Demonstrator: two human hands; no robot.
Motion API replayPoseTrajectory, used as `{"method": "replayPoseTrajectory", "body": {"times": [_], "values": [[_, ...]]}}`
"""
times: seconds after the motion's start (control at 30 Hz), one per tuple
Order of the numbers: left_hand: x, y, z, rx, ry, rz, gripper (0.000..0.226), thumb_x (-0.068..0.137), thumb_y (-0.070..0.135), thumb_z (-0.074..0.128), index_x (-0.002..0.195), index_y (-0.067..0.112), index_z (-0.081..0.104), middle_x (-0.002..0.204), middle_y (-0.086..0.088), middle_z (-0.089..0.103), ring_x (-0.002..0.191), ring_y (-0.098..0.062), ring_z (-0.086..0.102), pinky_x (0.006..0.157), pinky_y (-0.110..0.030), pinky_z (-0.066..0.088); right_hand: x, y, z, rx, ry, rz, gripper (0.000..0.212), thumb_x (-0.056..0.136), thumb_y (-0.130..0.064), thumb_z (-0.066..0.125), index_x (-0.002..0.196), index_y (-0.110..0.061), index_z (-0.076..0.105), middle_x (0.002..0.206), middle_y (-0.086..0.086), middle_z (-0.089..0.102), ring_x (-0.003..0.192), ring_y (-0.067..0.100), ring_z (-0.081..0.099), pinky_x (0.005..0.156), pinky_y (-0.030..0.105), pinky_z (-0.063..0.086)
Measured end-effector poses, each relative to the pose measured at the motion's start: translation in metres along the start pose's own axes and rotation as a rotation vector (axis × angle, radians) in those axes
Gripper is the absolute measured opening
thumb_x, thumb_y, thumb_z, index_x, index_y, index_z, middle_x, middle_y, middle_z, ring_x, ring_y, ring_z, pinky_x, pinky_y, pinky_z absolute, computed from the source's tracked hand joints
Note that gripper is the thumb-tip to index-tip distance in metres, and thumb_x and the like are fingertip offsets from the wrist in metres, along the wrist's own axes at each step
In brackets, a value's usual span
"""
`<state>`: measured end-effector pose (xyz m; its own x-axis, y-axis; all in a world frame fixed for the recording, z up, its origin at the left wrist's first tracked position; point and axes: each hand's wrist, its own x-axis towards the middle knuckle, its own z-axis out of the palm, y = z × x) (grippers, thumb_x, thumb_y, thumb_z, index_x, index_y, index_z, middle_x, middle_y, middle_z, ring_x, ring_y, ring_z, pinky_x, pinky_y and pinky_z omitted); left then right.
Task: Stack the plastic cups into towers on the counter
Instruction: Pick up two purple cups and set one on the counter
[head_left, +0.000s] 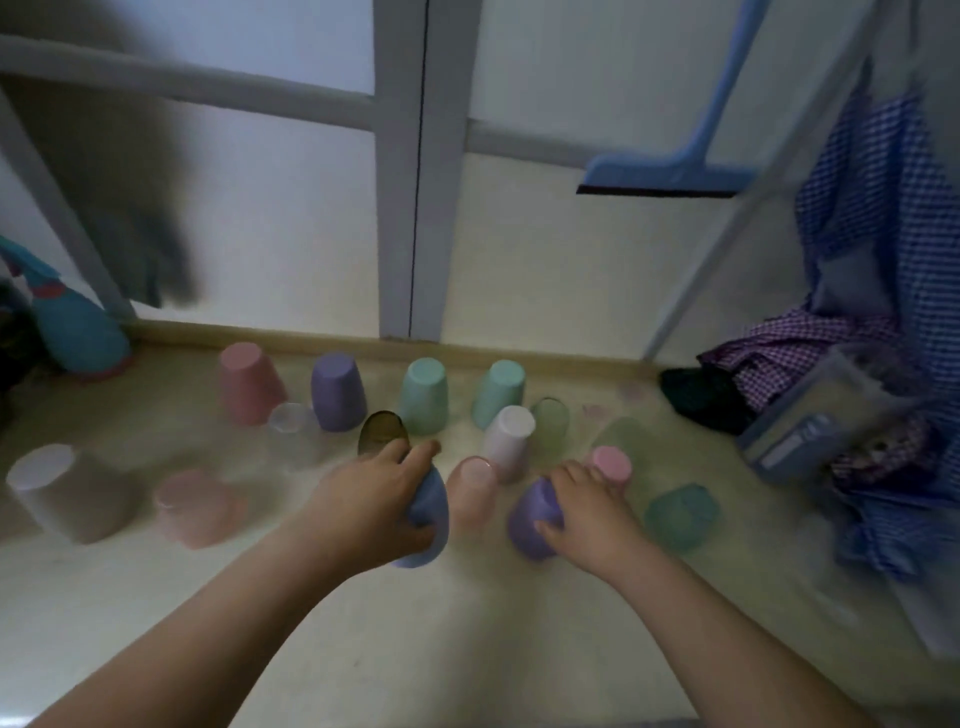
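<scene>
Several plastic cups stand upside down on the pale floor (363, 613). My left hand (363, 499) grips a blue cup (428, 519). My right hand (587, 514) grips a purple cup (532, 519). Between the two hands stands a pale pink cup (472, 493). Behind them are a dark olive cup (382, 431), a white cup (509, 439) and a small pink cup (613, 465). A back row holds a pink cup (247, 384), a purple cup (337, 392) and two mint cups (425, 395) (500, 392). The frame is blurred.
A large whitish cup (62, 491) and a pink cup (195, 506) sit at the left. A translucent teal cup (683, 514) lies at the right. Checked cloths (878, 260), a plastic box (810, 421) and a blue broom (670, 171) crowd the right side. Grey door frames (410, 208) rise behind.
</scene>
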<state>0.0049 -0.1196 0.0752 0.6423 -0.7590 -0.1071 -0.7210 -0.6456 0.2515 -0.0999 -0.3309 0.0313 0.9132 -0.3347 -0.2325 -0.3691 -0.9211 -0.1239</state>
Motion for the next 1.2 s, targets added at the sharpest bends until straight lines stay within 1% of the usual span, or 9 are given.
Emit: {"method": "replayPoseTrajectory", "body": {"times": [0.17,0.23,0.37,0.53,0.63,0.77,0.97,1.03,1.2], "values": [[0.023,0.009,0.012,-0.061,-0.011,0.031,0.063,0.07,0.034,0.065,0.123,0.017,0.036,0.119,-0.006,0.051,0.105,-0.025,0.053,0.081,-0.032,0.045,0.01,0.012,0.016,0.074,0.014,0.022,0.051,0.08,-0.028,0.06,0.125,-0.01,0.044,0.131,0.012,0.042,0.117,0.034,0.044,0.101,0.037,0.037],[0.028,0.009,0.013,-0.103,0.018,0.043,0.064,0.069,0.032,0.068,0.125,0.017,0.038,0.116,-0.006,0.049,0.104,-0.026,0.052,0.082,-0.031,0.043,0.015,0.013,0.022,0.088,-0.001,0.031,0.052,0.081,-0.027,0.06,0.127,-0.01,0.043,0.131,0.014,0.044,0.117,0.034,0.045,0.101,0.038,0.036],[0.035,0.011,0.005,-0.245,0.099,0.014,0.075,0.067,0.029,0.074,0.13,0.019,0.035,0.125,-0.007,0.049,0.107,-0.027,0.053,0.083,-0.03,0.042,0.019,0.013,0.023,0.09,-0.031,0.04,0.054,0.084,-0.027,0.06,0.131,-0.011,0.039,0.131,0.016,0.045,0.118,0.034,0.044,0.1,0.039,0.034],[0.064,0.026,-0.026,-0.286,0.21,0.04,0.067,0.069,0.024,0.074,0.125,0.019,0.036,0.123,-0.007,0.051,0.102,-0.027,0.055,0.077,-0.029,0.042,0.014,0.022,-0.018,0.148,0.044,0.031,0.062,0.083,-0.028,0.062,0.137,-0.016,0.033,0.135,0.013,0.041,0.122,0.036,0.043,0.105,0.043,0.035],[0.093,0.039,-0.041,-0.322,0.247,0.101,0.067,0.068,0.023,0.075,0.125,0.02,0.039,0.121,-0.009,0.05,0.101,-0.029,0.054,0.076,-0.031,0.041,0.01,0.03,-0.052,0.245,0.108,0.003,0.064,0.082,-0.021,0.064,0.138,-0.018,0.033,0.139,0.012,0.037,0.125,0.034,0.04,0.108,0.04,0.034],[0.134,0.057,-0.033,-0.308,0.185,0.133,0.068,0.069,0.02,0.073,0.128,0.016,0.039,0.121,-0.013,0.049,0.106,-0.033,0.053,0.076,-0.027,0.036,0.008,0.041,-0.077,0.274,0.177,0.015,0.069,0.082,-0.02,0.065,0.14,-0.016,0.029,0.141,0.01,0.038,0.127,0.031,0.039,0.109,0.036,0.032],[0.164,0.06,0.007,-0.284,0.037,0.104,0.071,0.068,0.017,0.073,0.131,0.015,0.04,0.124,-0.015,0.046,0.11,-0.034,0.052,0.089,-0.035,0.043,0.009,0.06,-0.075,0.321,0.209,0.081,0.069,0.079,-0.023,0.068,0.137,-0.013,0.032,0.138,0.01,0.041,0.127,0.03,0.041,0.107,0.034,0.033],[0.167,0.057,0.02,-0.273,0.005,0.084,0.072,0.068,0.017,0.072,0.132,0.015,0.039,0.125,-0.015,0.046,0.111,-0.035,0.052,0.093,-0.038,0.045,0.01,0.063,-0.072,0.339,0.205,0.088,0.069,0.079,-0.023,0.068,0.137,-0.014,0.032,0.138,0.01,0.042,0.126,0.029,0.041,0.107,0.034,0.034],[0.17,0.05,0.041,-0.3,-0.042,0.034,0.073,0.075,0.018,0.068,0.139,0.017,0.032,0.13,-0.016,0.045,0.116,-0.034,0.05,0.096,-0.033,0.041,0.015,0.067,-0.065,0.377,0.22,0.087,0.068,0.076,-0.022,0.069,0.135,-0.016,0.035,0.136,0.008,0.043,0.123,0.03,0.044,0.107,0.039,0.036]]}}
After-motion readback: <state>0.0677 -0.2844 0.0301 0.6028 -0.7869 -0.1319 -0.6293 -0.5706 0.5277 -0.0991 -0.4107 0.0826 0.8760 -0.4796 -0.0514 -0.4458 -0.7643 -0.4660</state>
